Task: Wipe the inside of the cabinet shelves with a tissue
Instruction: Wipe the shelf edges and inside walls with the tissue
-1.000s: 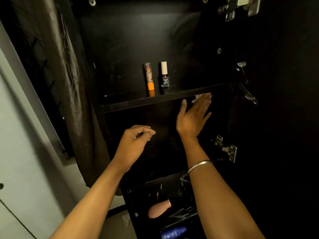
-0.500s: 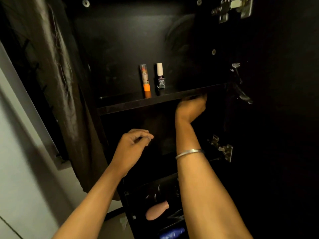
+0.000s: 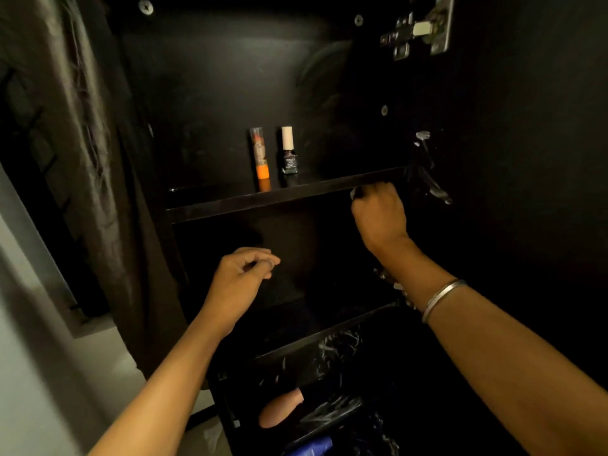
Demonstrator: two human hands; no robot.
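Note:
The black cabinet stands open in front of me, with an upper shelf (image 3: 230, 204) running across its middle. My right hand (image 3: 378, 215) is curled just under the right end of that shelf's front edge, gripping a small white tissue (image 3: 354, 193) of which only a scrap shows by the knuckles. My left hand (image 3: 240, 278) hovers lower, in front of the dark compartment below the shelf, fingers loosely curled with thumb near the fingertips and holding nothing I can see. A second shelf (image 3: 329, 334) lies below both hands.
An orange-based tube (image 3: 260, 158) and a small nail polish bottle (image 3: 289, 151) stand on the upper shelf. Lower down lie a pink bottle (image 3: 279, 408) and a blue item (image 3: 312, 445). Metal hinges (image 3: 418, 28) sit on the right wall; a dark curtain (image 3: 75, 143) hangs left.
My right hand went from lying flat against the shelf edge to curling up under it and shifting right. The left hand has barely moved.

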